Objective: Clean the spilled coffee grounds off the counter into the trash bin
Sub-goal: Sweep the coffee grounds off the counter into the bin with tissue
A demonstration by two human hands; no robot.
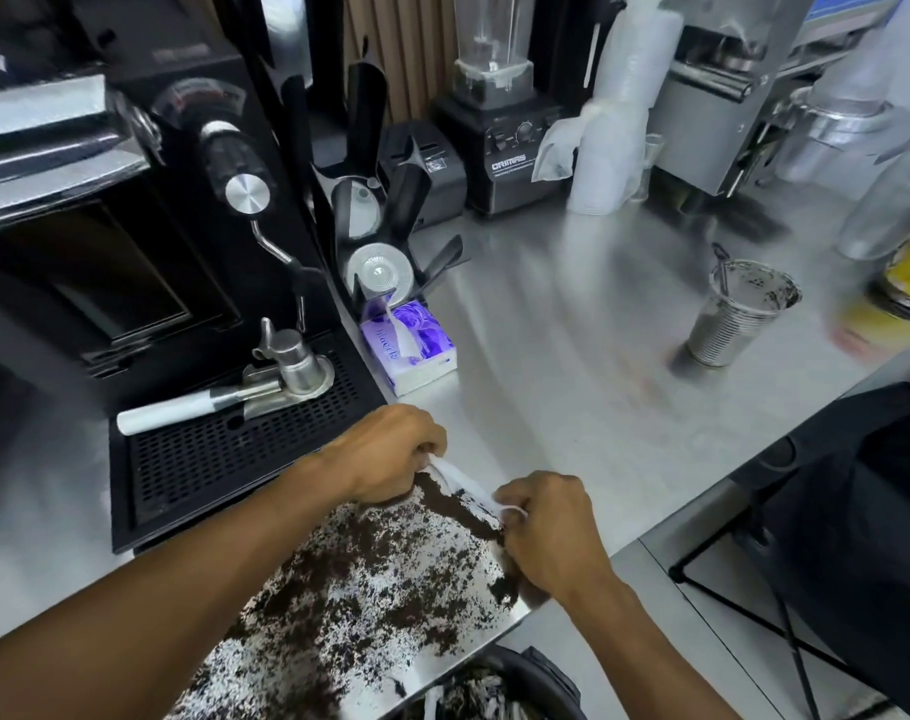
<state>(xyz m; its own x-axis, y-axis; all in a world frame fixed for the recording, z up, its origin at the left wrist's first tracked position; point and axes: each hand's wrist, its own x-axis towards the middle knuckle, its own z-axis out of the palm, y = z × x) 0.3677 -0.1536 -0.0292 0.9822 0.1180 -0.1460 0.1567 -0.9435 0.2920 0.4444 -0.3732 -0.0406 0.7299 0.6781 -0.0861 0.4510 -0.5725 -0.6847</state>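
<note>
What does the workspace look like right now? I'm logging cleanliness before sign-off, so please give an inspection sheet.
Surface: steel counter, near edge heavily strewn with coffee grounds; far part looks mostly bare.
Job's things: white tissue stretched between both hands, a ridge of grounds gathered along it; trash bin below the counter edge.
Clutter: tissue box, metal cup with dark specks inside, blender, portafilter on the drip tray.
Grippers: left hand and right hand each pinch a tissue end.
Cables: nothing seen.
Surroundings: espresso machine at left.
</note>
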